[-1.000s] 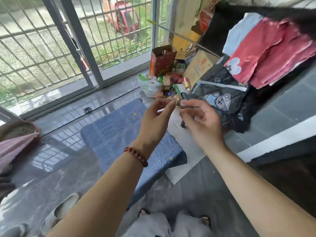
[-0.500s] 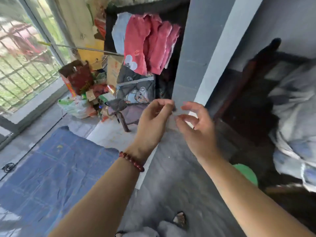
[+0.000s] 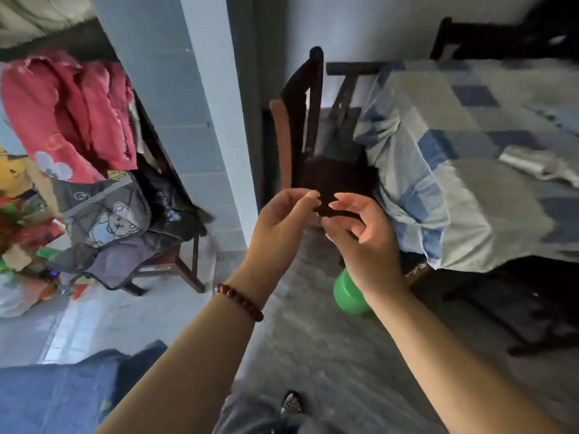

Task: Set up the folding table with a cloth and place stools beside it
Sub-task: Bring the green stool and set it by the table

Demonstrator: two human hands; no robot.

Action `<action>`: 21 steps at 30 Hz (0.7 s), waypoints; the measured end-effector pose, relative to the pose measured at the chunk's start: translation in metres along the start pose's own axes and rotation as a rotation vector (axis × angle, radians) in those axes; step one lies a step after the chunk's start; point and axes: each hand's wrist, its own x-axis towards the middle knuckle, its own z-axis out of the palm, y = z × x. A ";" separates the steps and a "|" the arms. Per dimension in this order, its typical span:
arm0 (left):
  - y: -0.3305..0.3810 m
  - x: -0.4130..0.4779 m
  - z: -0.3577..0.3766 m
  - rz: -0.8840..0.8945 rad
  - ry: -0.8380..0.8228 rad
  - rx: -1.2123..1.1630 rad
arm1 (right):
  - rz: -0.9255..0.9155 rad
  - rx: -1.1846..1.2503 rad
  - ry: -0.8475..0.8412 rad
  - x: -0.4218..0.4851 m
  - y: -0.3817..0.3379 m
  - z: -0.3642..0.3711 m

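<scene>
While the green plastic stool (image 3: 346,297) stands untouched, the left hand (image 3: 282,219) pinches unreadably and the right hand (image 3: 365,236) hovers slack and empty, seemingly preoccupied.

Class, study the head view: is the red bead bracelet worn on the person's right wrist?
No, the red bead bracelet circles the wrist of the left hand.

- Two bare hands are counted: the left hand (image 3: 282,220) and the right hand (image 3: 366,242).
- One dark red bead bracelet (image 3: 241,300) is seen.
- Two dark wooden chairs are counted: the bare wooden chair (image 3: 300,120) and the clothes-draped wooden chair (image 3: 185,270).
- One round green plastic object (image 3: 347,296) is counted.
- One blue-and-white checked bed cover (image 3: 454,183) is seen.
- One crinkled blue cloth (image 3: 62,396) is counted.
- Two draped garments are counted: the pink fleece garment (image 3: 69,114) and the grey bear-print garment (image 3: 106,217).
</scene>
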 end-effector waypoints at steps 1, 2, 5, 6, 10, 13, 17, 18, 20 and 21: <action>0.000 0.005 0.012 -0.014 -0.031 0.016 | 0.010 0.008 0.030 0.004 0.002 -0.012; 0.001 0.010 0.024 -0.021 -0.063 0.024 | 0.021 0.012 0.061 0.007 0.003 -0.023; 0.002 0.029 0.059 0.002 -0.142 0.038 | 0.050 0.016 0.149 0.018 0.008 -0.050; 0.003 0.036 0.070 0.007 -0.158 0.051 | 0.058 0.023 0.173 0.023 0.010 -0.058; 0.001 0.070 0.109 -0.007 -0.221 0.045 | 0.062 0.030 0.229 0.049 0.022 -0.087; -0.004 0.102 0.136 -0.006 -0.258 0.027 | 0.061 0.012 0.269 0.081 0.031 -0.107; -0.003 0.150 0.172 -0.025 -0.288 -0.001 | 0.082 -0.003 0.306 0.133 0.035 -0.129; -0.002 0.162 0.180 -0.034 -0.284 -0.007 | 0.084 -0.007 0.314 0.145 0.036 -0.134; 0.000 0.183 0.194 -0.047 -0.278 -0.021 | 0.090 -0.007 0.322 0.167 0.037 -0.143; 0.000 0.192 0.201 -0.052 -0.278 -0.021 | 0.093 0.004 0.326 0.177 0.037 -0.147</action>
